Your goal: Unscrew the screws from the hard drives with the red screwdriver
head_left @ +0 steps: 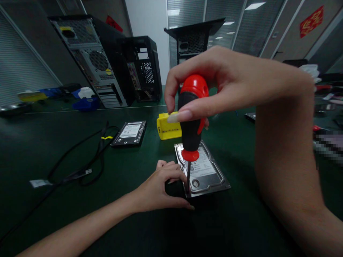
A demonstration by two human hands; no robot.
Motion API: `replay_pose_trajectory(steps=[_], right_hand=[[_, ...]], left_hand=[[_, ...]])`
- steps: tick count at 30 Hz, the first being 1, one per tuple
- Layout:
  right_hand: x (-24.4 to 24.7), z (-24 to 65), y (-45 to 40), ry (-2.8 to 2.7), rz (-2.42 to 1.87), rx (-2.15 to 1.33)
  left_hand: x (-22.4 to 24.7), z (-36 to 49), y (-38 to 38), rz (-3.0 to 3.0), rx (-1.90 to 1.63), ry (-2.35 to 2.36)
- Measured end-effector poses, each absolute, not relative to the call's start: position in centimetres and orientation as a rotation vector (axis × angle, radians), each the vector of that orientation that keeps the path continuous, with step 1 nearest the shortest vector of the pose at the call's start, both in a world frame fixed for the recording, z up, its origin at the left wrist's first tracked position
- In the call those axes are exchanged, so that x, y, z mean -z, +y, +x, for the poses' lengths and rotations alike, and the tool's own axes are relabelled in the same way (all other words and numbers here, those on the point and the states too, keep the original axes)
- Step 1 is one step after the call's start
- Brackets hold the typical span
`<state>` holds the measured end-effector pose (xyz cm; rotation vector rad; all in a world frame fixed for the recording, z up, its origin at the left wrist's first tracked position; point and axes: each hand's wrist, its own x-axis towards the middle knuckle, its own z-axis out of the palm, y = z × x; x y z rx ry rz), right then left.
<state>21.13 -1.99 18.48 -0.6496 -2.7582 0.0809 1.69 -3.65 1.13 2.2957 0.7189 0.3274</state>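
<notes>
A silver hard drive [206,169] with a white label lies flat on the green table. My right hand [214,82] grips a red and black screwdriver [190,121], held upright over the drive. Its shaft comes down at the drive's near left corner; the tip itself is hard to make out. Along the drive's left edge, my left hand [166,184] curls its fingers against the side, with the thumb reaching along the near edge. Just behind the drive stands a yellow plastic container [168,131], partly covered by my right hand.
A second hard drive [130,133] lies to the left, beside a looped black cable [100,157]. Computer cases [104,64] stand at the back. A blue bin [85,103] is at the far left, and assorted parts lie at the right edge.
</notes>
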Motion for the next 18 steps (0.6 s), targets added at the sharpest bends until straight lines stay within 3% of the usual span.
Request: replay_pose_trajectory(steps=[18], right_hand=[[-18.70,21.19,-2.09,-2.781,-0.681,0.014]], left_hand=[[-0.91,1.48,-3.48,2.278,-0.351,0.700]])
